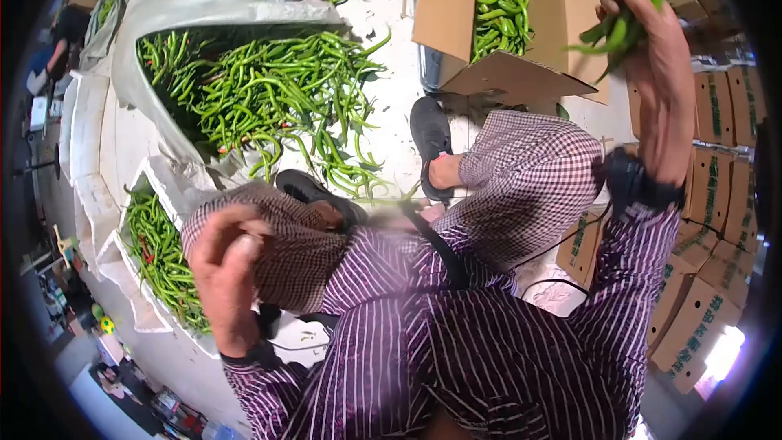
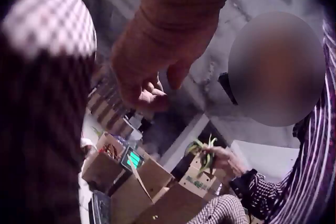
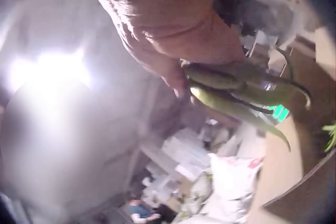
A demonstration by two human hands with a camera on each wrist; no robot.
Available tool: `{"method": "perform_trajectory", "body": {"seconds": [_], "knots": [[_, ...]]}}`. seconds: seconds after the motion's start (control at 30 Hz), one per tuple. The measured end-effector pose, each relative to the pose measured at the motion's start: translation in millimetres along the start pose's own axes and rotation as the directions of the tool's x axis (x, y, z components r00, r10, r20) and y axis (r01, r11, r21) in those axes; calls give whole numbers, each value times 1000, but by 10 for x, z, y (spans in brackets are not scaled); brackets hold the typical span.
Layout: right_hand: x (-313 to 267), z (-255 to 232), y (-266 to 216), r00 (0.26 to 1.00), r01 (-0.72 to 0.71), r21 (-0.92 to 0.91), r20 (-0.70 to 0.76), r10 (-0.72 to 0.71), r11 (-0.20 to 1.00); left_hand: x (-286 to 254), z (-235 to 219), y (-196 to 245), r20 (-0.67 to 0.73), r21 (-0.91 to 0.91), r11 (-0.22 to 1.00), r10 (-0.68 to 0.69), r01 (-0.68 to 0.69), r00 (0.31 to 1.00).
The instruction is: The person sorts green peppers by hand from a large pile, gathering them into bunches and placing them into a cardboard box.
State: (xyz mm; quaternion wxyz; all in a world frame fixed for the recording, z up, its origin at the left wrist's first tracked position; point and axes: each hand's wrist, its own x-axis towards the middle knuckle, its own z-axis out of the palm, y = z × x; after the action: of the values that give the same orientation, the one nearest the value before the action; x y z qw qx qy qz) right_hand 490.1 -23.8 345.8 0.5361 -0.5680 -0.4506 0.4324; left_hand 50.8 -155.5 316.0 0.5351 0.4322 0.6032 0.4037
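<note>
My right hand (image 1: pixel 661 42) is raised at the upper right of the head view and grips a small bunch of long green chili peppers (image 1: pixel 621 33). In the right wrist view the chili peppers (image 3: pixel 236 109) stick out past the curled fingers, beside a cardboard flap. An open cardboard box (image 1: pixel 498 77) with green chili peppers (image 1: pixel 503 16) inside stands to the left of that hand. Over the left knee hangs my left hand (image 1: pixel 224 277), its fingers loosely bent and nothing in them. The left wrist view shows the same hand (image 2: pixel 163 45) holding nothing.
A large heap of chili peppers (image 1: pixel 269 85) spills from a white sack (image 1: pixel 126 73) onto the floor. More peppers fill a white foam box (image 1: pixel 134 248) at left. Printed cartons (image 1: pixel 709 187) are stacked at right. A lit green display (image 2: pixel 133 158) shows beside the boxes.
</note>
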Motion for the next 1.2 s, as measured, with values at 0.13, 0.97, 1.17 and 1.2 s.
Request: {"method": "perform_trajectory", "body": {"seconds": [0.13, 0.97, 1.17, 1.2], "knots": [[383, -155, 585, 958, -124, -533, 154, 241, 837, 125, -561, 111, -62, 72, 989, 134, -129, 989], [965, 3693, 3192, 704, 537, -442, 704, -93, 718, 2761, -308, -2740, 38, -359, 831, -443, 426, 896], [1617, 4162, 3448, 714, 503, -776, 621, 323, 380, 2984, -179, -3053, -218, -189, 866, -496, 462, 841], [1709, 4185, 3474, 707, 399, -864, 503, 497, 306, 3009, -179, -3064, -230, -275, 834, -540, 478, 810]]}}
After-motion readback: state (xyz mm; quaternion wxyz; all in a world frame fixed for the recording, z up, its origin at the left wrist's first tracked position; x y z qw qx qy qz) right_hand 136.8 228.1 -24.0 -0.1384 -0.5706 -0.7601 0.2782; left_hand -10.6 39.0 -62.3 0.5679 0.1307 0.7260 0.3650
